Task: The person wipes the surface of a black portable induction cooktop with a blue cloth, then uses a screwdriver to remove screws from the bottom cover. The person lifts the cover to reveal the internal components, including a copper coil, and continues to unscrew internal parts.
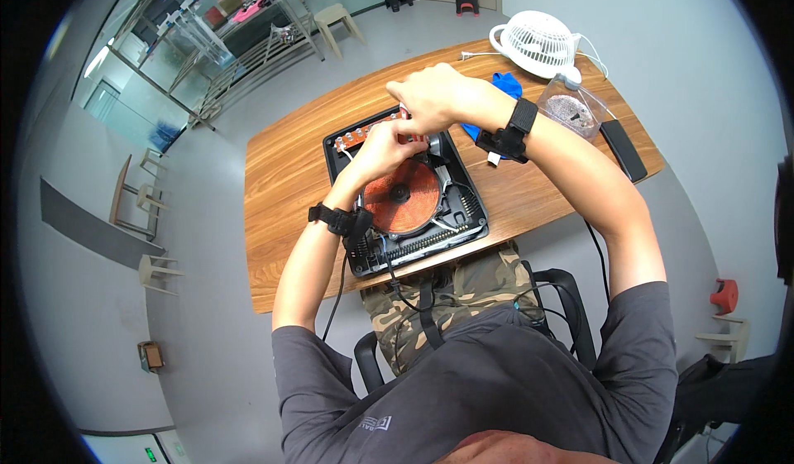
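Observation:
An opened induction cooker (pixel 475 216) with a black casing lies on the table in front of me. Its round copper coil (pixel 402 199) is exposed, and an orange circuit strip (pixel 356 139) runs along the far side. My left hand (pixel 385 150) reaches over the coil's far edge, fingers pinched together; what is between them is hidden. Just beyond and above it, my right hand (pixel 436 100) is closed with the wrist bent down. A thin red-and-white piece shows beneath its fingers, mostly covered by the hand, so its kind cannot be made out.
On the wooden table (pixel 285 191), a blue cloth (pixel 506 83), a white fan (pixel 538 42), a clear container (pixel 571 112) and a black oblong object (pixel 623 150) are to the right. A black cable (pixel 395 284) hangs over the near edge. Metal shelving (pixel 219 75) stands at the far left.

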`<action>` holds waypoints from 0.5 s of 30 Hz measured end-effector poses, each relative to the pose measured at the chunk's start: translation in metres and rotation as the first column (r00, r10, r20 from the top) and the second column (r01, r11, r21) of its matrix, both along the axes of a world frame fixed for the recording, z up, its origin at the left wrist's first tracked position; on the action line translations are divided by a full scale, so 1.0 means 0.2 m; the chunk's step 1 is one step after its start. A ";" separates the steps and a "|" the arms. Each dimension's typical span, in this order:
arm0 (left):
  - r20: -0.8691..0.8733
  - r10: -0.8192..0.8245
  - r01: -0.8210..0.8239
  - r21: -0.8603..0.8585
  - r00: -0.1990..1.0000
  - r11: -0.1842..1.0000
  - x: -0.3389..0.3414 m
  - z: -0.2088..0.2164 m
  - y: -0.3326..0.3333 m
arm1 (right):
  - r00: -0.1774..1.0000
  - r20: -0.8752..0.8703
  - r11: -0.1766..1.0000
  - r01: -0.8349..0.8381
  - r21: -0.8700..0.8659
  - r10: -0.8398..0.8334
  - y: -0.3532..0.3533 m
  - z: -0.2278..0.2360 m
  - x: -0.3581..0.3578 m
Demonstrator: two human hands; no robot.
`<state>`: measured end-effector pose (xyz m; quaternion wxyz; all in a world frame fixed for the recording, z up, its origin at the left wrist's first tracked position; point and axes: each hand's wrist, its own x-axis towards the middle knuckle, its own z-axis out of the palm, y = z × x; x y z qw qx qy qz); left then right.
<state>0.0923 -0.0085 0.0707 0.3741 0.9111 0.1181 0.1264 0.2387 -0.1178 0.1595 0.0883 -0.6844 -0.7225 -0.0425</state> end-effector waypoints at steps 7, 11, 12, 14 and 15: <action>-0.071 0.122 -0.115 0.099 0.990 0.988 0.03 0.06 -0.08 | 0.989 0.135 0.998 0.056 -0.002 -0.055 0.04 -0.02 -0.03; 0.034 0.026 -0.027 0.022 0.999 0.999 0.00 0.03 -0.03 | 0.997 0.010 0.996 -0.075 0.038 0.074 0.02 -0.03 0.02; 0.059 0.010 -0.009 -0.016 0.998 1.000 0.00 0.02 -0.01 | 0.998 0.005 0.997 -0.060 0.039 0.060 0.02 -0.03 0.02; 0.064 0.016 -0.014 -0.021 0.998 1.000 0.00 0.01 -0.01 | 0.999 -0.008 0.999 -0.036 0.040 0.037 0.02 -0.02 0.01; 0.063 0.029 -0.030 0.007 0.998 1.000 0.00 0.02 -0.02 | 0.999 0.026 1.000 0.023 -0.010 -0.023 0.02 0.00 -0.01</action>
